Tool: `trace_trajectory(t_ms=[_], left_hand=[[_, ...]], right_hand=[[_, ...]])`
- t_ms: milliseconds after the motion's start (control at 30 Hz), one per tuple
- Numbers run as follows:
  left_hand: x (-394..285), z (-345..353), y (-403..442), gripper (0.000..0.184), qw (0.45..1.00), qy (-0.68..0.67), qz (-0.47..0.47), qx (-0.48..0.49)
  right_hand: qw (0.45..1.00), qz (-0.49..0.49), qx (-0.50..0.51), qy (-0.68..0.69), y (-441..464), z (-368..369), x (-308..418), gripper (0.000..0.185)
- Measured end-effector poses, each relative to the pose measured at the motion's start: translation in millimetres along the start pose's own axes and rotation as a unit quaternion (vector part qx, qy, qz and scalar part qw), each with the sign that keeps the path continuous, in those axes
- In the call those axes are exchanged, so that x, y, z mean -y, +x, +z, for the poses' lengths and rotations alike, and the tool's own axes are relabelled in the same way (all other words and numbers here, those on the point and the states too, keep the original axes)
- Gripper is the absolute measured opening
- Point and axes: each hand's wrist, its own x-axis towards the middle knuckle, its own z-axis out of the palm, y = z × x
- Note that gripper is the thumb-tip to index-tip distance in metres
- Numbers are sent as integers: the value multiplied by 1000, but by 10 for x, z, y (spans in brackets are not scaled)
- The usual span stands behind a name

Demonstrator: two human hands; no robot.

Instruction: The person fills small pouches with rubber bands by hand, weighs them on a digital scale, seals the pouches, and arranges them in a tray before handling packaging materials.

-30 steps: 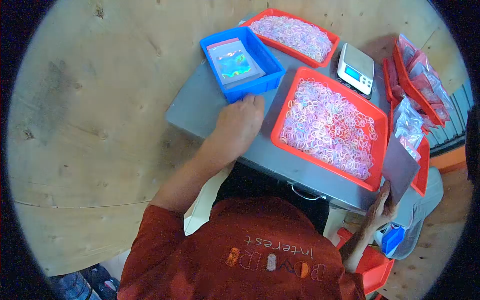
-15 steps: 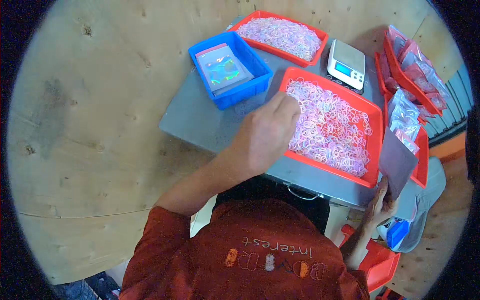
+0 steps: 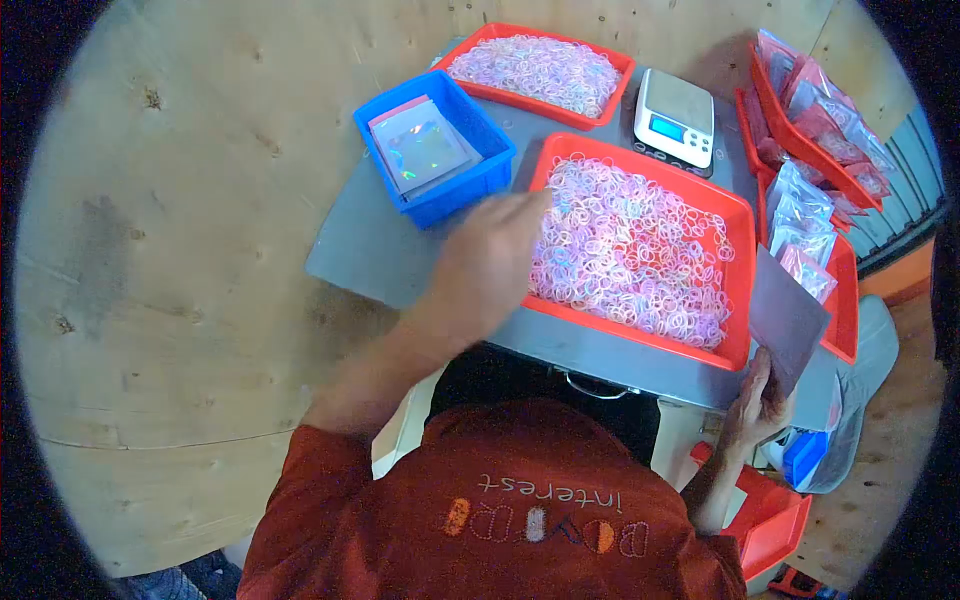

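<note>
Over a grey tabletop (image 3: 365, 250), left fingers (image 3: 518, 208) blur, grip unclear; half-hidden right fingers (image 3: 761, 366) grasp a dark sheet (image 3: 786, 318).

A flat, dark greyish rectangular sheet (image 3: 786, 316) tilts just beside a shallow red rectangular plastic tray (image 3: 741, 262), where small pink-and-lilac rings (image 3: 640, 245) lie loosely heaped.

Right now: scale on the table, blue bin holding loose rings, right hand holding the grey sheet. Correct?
One error: in the head view, the blue bin holds flat packets; the loose rings are heaped in two red trays. Scale on the table and right hand holding the grey sheet are right.
</note>
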Motion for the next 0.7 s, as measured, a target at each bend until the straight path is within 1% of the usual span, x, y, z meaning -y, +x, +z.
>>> trace_trajectory(t_ms=[100, 233, 300, 333, 400, 433, 467, 533, 633, 700], left_hand=[[-234, 47, -69, 44, 997, 17, 60, 41], [-329, 102, -97, 43, 993, -72, 97, 16], [-267, 103, -105, 42, 988, -115, 102, -5], [-209, 85, -106, 41, 991, -90, 95, -21], [-43, 20, -98, 38, 995, -38, 81, -53], [42, -10, -77, 37, 994, 45, 56, -83], [131, -57, -49, 36, 985, 128, 29, -114], [314, -216, 5, 34, 951, 284, -3, -117], [482, -290, -36, 27, 961, 235, -61, -130], [501, -342, -84, 25, 970, 210, -93, -77]], right_hand=[[999, 32, 22, 3, -26, -43, 11, 17], [998, 57, 25, 19, -33, -51, 29, 20], [1000, 1, 23, -6, -5, -23, 43, 19], [999, -26, 22, -19, 6, -12, 45, 19], [1000, 3, 13, -12, -16, -23, 28, 15], [1000, 17, 8, -8, -22, -25, 28, 14], [1000, 6, 7, -8, -21, -20, 33, 13], [1000, -19, 6, -5, 6, 21, 71, 13], [999, 29, 20, 0, -25, -43, 43, 18], [999, 33, 19, 10, -41, -50, -7, 18]])
